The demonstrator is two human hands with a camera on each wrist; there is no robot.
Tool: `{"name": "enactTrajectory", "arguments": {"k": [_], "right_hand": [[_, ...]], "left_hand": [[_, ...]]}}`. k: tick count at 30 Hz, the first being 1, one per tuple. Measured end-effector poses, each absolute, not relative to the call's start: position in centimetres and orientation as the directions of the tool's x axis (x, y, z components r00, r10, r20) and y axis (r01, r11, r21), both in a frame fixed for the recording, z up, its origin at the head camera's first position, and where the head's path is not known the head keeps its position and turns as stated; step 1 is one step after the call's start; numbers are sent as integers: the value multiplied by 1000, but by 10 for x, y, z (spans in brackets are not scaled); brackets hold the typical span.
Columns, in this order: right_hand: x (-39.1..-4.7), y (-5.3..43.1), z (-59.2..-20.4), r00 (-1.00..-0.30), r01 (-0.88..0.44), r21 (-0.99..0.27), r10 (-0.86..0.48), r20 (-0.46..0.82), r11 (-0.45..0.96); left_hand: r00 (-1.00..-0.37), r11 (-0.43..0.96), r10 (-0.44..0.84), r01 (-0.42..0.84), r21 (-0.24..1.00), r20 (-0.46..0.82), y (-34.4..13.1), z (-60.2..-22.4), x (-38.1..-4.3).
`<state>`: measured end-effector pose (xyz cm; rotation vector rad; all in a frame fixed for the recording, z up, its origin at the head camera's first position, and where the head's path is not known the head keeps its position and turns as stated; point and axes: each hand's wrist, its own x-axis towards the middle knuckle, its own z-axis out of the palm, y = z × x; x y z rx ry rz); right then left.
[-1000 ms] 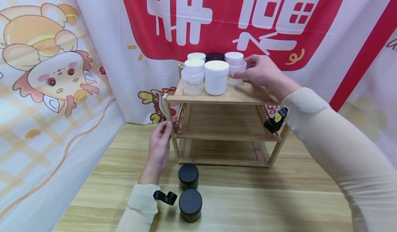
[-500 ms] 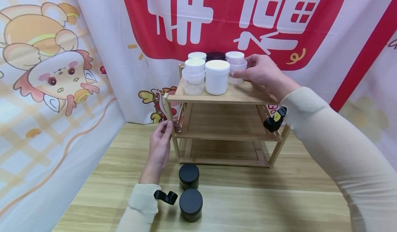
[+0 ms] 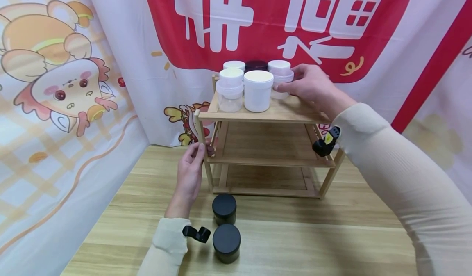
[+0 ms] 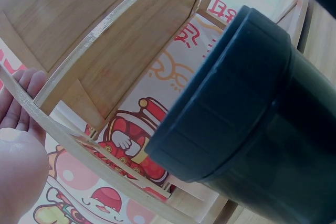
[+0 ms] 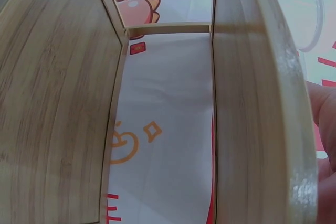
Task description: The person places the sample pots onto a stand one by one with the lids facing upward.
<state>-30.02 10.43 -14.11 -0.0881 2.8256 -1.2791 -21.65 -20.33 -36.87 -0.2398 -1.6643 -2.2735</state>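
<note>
My left hand (image 3: 189, 172) grips the front left post of a three-tier wooden rack (image 3: 265, 117); in the left wrist view its fingers (image 4: 27, 90) show behind the post. On the top shelf, my right hand (image 3: 313, 84) holds a clear plastic jar (image 3: 282, 93) by its right side, thumb in front, its far fingers hidden. A small white-lidded jar (image 3: 279, 66) sits on that clear jar. Left of it stand a large white jar (image 3: 258, 92), another clear jar (image 3: 230, 101) with a white-topped jar (image 3: 231, 76) on it, a white-lidded jar (image 3: 234, 65) and a dark-lidded jar (image 3: 256, 65) behind.
Two black-lidded jars (image 3: 226, 243) stand one behind the other on the wooden table (image 3: 295, 243), right of my left forearm. The rack's middle shelf (image 3: 265, 142) and bottom shelf (image 3: 265, 179) lie beneath the jars. A printed curtain (image 3: 121, 62) hangs behind and at the left.
</note>
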Motion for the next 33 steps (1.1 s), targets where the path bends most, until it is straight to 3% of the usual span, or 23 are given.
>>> {"name": "enactTrajectory", "arguments": {"k": [19,33], "right_hand": [[-274,118,-139,-998,-61,-725,-20,64,686],[-240,144,-144,-988,-135,-790,-27,149,599]], "left_hand": [[-938,-279,-134,345,896,320,-203,-370,-215],[-940,-274,-132,341,899,316,-203,-370,-217]]}}
